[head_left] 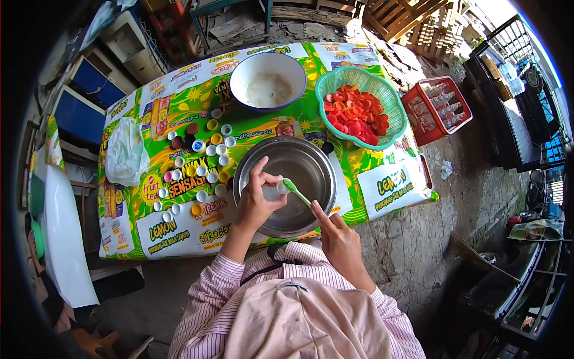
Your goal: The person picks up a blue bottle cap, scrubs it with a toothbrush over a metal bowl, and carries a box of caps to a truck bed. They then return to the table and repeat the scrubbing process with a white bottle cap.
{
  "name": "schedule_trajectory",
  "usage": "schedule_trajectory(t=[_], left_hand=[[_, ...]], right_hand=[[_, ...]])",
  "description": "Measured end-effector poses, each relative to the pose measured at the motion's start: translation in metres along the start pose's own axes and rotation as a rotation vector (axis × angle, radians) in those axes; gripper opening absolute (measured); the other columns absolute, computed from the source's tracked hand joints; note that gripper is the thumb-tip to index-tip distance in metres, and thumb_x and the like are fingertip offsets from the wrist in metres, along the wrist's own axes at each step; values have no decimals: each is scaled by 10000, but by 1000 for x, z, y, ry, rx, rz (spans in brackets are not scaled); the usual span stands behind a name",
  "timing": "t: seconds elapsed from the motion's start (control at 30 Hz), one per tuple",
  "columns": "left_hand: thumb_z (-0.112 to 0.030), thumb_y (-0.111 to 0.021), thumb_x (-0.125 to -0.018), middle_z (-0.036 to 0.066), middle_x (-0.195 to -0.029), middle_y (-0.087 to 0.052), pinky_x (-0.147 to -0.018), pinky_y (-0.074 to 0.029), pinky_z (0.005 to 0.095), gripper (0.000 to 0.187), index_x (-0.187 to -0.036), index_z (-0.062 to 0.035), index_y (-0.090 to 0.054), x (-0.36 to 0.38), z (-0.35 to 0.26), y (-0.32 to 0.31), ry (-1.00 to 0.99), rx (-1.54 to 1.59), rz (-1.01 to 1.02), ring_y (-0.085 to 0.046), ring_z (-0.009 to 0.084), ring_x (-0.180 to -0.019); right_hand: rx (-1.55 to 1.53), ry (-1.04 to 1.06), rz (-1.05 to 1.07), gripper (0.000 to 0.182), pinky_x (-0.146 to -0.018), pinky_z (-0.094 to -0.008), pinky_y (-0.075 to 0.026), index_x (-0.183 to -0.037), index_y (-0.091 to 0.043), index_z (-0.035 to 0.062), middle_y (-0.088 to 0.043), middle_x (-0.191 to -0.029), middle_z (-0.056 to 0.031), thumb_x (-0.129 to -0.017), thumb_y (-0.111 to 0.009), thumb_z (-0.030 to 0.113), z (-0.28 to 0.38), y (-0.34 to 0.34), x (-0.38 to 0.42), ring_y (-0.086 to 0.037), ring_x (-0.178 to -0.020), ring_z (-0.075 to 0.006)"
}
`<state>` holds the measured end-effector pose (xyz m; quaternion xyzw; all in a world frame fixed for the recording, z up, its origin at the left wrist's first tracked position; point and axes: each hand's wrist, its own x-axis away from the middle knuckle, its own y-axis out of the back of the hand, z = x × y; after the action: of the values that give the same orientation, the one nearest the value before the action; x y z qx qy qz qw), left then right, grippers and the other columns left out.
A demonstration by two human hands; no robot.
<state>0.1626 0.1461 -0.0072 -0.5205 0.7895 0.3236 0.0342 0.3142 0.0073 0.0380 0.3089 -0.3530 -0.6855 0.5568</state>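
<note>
Over a steel basin [286, 214] my left hand [258, 194] pinches a small white bottle cap [281, 187] between thumb and fingers. My right hand [339, 238] grips a green toothbrush [297, 190], its head against the cap. Loose bottle caps [212, 177] in white, yellow, brown and other colours lie scattered on the printed sheet left of the basin. Beyond the basin stands a white enamel bowl [268, 82] with a dark blue rim and cloudy liquid inside. A teal plastic basket [328, 122] at its right holds a heap of red caps [357, 113].
A crumpled clear plastic bag [127, 152] lies at the table's left. Right of the table stands a red crate [439, 135] holding bottles. Wooden pallets [412, 24] lie beyond the far edge. At the far left, part of another person's arm [37, 254] shows.
</note>
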Motion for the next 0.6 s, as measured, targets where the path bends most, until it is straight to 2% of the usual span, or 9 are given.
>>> schedule_trajectory(t=[0.13,0.2,0.33,0.4,0.5,0.53,0.6], left_hand=[[28,-694,-593,74,-835,-589,-746,-478,267,815,-1277,3,-251,-3,-6,1,-16,-20,-39,-596,162,-751],[27,-678,-618,116,-856,-601,-734,-498,297,791,-1280,-16,-246,-4,-7,3,-44,-30,-35,-616,209,-767],[32,-674,-622,114,-856,-599,-719,-507,295,789,-1283,-20,-245,-3,-8,2,-56,-1,-12,-617,205,-759],[33,-674,-623,111,-853,-595,-699,-515,287,787,-1282,-28,-249,-2,-6,-3,-2,53,20,-617,197,-748],[39,-667,-628,108,-864,-588,-684,-520,282,783,-1284,-45,-247,-2,1,-5,40,136,15,-618,185,-748],[39,-667,-628,108,-864,-588,-684,-520,282,783,-1284,-45,-247,-1,3,-5,38,136,16,-618,185,-748],[49,-650,-621,100,-861,-568,-664,-515,270,720,-1251,-63,-321,2,6,-3,112,125,90,-612,181,-721]], right_hand=[[26,45,-105,597,-437,-367,-441,-1307,-371,276,-471,-708,-51,-769,-545,82,-5,0,4,-530,-496,-231],[57,51,-94,603,-438,-366,-441,-1304,-375,276,-466,-706,-51,-763,-549,77,-4,2,5,-529,-497,-231],[57,63,-34,509,-478,-388,-430,-1267,-436,242,-496,-705,-76,-799,-535,67,-5,-4,6,-535,-529,-271],[75,-53,-29,515,-472,-394,-432,-1271,-429,267,-496,-704,-76,-802,-533,80,-6,-9,3,-541,-529,-268],[3,53,-30,600,-436,-360,-448,-1306,-367,284,-477,-727,-46,-768,-548,89,-7,-21,9,-539,-502,-226],[123,34,6,591,-431,-361,-442,-1307,-369,278,-479,-721,-50,-774,-545,94,-7,-15,9,-540,-495,-223],[167,5,-32,587,-430,-360,-441,-1308,-369,275,-478,-718,-50,-777,-544,96,-10,-8,10,-541,-495,-223]])
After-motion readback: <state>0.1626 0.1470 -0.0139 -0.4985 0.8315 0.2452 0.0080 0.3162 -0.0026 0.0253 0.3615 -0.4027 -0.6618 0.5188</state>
